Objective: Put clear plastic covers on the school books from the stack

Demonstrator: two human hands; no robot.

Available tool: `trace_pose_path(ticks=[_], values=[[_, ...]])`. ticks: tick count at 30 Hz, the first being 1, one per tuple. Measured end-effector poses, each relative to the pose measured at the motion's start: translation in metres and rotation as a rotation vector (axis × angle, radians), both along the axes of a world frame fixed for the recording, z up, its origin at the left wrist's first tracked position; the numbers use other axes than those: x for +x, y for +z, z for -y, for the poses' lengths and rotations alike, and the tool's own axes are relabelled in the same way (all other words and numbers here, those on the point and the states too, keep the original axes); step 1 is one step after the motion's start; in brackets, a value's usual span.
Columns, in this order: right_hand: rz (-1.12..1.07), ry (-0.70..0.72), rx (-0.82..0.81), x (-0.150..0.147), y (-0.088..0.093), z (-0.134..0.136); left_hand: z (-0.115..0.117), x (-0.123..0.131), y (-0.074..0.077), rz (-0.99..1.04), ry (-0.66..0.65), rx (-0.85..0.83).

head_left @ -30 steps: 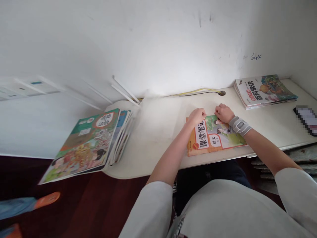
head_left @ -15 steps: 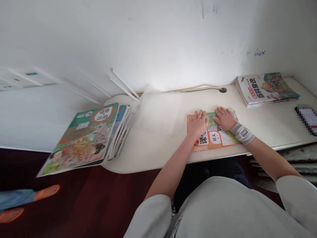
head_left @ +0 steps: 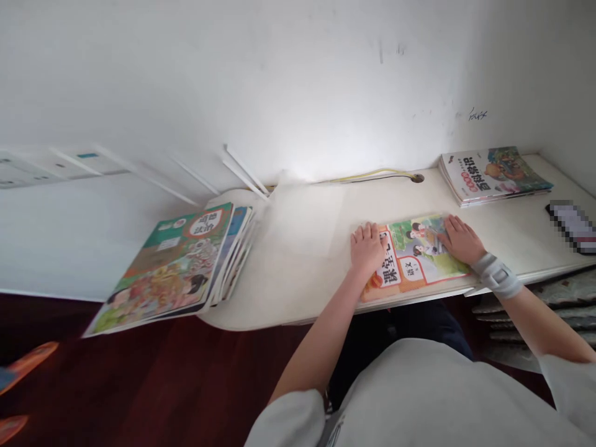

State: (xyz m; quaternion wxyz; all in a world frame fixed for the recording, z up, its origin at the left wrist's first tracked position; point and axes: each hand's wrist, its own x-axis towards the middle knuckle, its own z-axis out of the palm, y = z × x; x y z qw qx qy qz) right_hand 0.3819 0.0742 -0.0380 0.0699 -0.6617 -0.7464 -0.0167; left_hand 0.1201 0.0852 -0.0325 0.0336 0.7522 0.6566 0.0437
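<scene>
A thin, colourful workbook [head_left: 421, 264] with an orange border and large Chinese characters lies flat near the desk's front edge. My left hand [head_left: 369, 249] rests on its left end, fingers stretched out and covering part of the title. On the opposite end lies my right hand [head_left: 463, 241], fingers flat, reaching over the workbook's right edge. A grey band circles my right wrist. Between the two hands the cover drawing of children is visible.
On the white desk [head_left: 298, 248], a stack of books [head_left: 162, 267] overhangs the left edge. Another book stack [head_left: 496, 177] stands at the back right, near a blurred-out phone [head_left: 572, 226]. A yellow cable [head_left: 372, 175] runs along the wall. Another person's orange shoes [head_left: 35, 363] are at lower left.
My hands have moved apart: the right one slid right toward the workbook's edge, the left one toward its left edge, uncovering more of the cover. The other person's feet shifted left.
</scene>
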Motion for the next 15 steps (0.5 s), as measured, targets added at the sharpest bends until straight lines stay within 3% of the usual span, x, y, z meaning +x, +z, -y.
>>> trace_pose_path(ticks=[4,8,11,13,15], values=[[-0.120,-0.109,0.090,0.031,0.006,0.079,0.031,0.003,-0.001,-0.036,-0.023,0.039],[-0.455,-0.377,-0.127,0.049,0.002,0.140,0.055,0.011,0.002,-0.048,-0.075,0.050],[-1.074,-0.487,-0.391,0.049,-0.008,0.153,0.065,0.018,0.003,-0.019,-0.147,0.039],[-1.445,-0.548,-0.478,0.048,-0.011,0.153,0.069,0.021,0.002,0.000,-0.196,0.044],[-1.588,-0.589,-0.489,0.047,-0.009,0.151,0.071,0.021,0.000,0.018,-0.232,0.059]])
